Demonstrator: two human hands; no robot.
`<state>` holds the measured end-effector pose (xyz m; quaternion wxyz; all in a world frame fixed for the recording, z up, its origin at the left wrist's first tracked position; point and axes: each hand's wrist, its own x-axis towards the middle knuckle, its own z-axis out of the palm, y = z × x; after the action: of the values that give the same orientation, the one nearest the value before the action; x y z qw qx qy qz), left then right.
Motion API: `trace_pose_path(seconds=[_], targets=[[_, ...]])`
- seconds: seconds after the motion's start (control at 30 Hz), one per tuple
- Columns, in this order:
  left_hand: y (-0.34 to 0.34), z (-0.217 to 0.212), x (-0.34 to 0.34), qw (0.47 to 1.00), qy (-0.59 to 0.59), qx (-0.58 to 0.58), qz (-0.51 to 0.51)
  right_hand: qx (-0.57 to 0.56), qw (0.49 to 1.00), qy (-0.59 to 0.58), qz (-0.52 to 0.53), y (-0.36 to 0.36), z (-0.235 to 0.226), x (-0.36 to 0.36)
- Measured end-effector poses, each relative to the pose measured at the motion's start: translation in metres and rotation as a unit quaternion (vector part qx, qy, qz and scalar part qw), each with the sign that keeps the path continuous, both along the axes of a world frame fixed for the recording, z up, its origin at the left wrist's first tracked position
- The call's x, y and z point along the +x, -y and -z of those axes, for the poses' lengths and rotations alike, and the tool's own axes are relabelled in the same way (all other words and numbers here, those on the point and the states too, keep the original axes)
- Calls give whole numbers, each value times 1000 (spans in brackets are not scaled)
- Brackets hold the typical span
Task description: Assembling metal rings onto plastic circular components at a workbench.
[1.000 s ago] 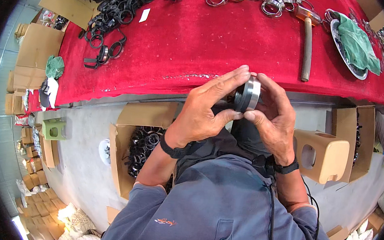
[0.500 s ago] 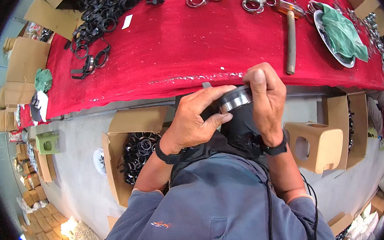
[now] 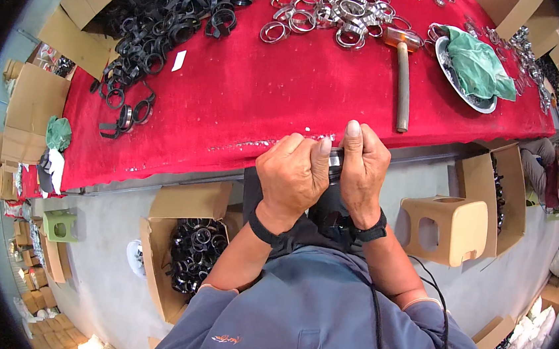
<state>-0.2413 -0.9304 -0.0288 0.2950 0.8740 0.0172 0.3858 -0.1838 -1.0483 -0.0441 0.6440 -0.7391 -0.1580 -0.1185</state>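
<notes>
Both hands meet at the near edge of the red table cloth (image 3: 246, 98), and everything here is placed from that edge. The left hand (image 3: 295, 174) and the right hand (image 3: 362, 168) are pressed side by side, with the fingers curled downward and closed around one small metal ring part (image 3: 335, 161). Only a narrow silver and dark strip of this part shows in the gap between the two hands, just below the two thumbs; the rest is hidden under the fingers, so its full shape cannot be told. The part sits right at the cloth's near edge, held between the palms. Each wrist carries a dark band. Farther in on the cloth, beyond the right hand, lies a mallet (image 3: 402, 72) with a wooden handle pointing toward the hands. Beside the mallet's head there is a heap of silver rings (image 3: 337, 13), and at the far left of the cloth a big heap of black rings (image 3: 167, 18). At the far right of the cloth stands a round dish (image 3: 449, 73) with a green cloth (image 3: 478, 64) in it. Below the near edge, on the floor, an open cardboard box (image 3: 157, 283) holds more black rings, and a tan plastic stool (image 3: 451, 229) stands to the right of the hands.
</notes>
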Motion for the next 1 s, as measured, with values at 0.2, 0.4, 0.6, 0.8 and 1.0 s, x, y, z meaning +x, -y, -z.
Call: trace_pose_path(seconds=[0.2,0.4,0.6,0.8,1.0], targets=[[4,7,13,999,28,-27,0,55,998,-36,19,-8,4,11],[10,21,38,998,57,-38,-3,62,996,-24,59,-9,12,31],[9,19,60,994,23,-101,-29,47,995,4,86,-27,24,57],[10,11,61,980,-72,-136,126,56,983,-123,122,0,48,81],[6,15,34,917,-216,-248,226,66,982,-124,130,28,41,80]])
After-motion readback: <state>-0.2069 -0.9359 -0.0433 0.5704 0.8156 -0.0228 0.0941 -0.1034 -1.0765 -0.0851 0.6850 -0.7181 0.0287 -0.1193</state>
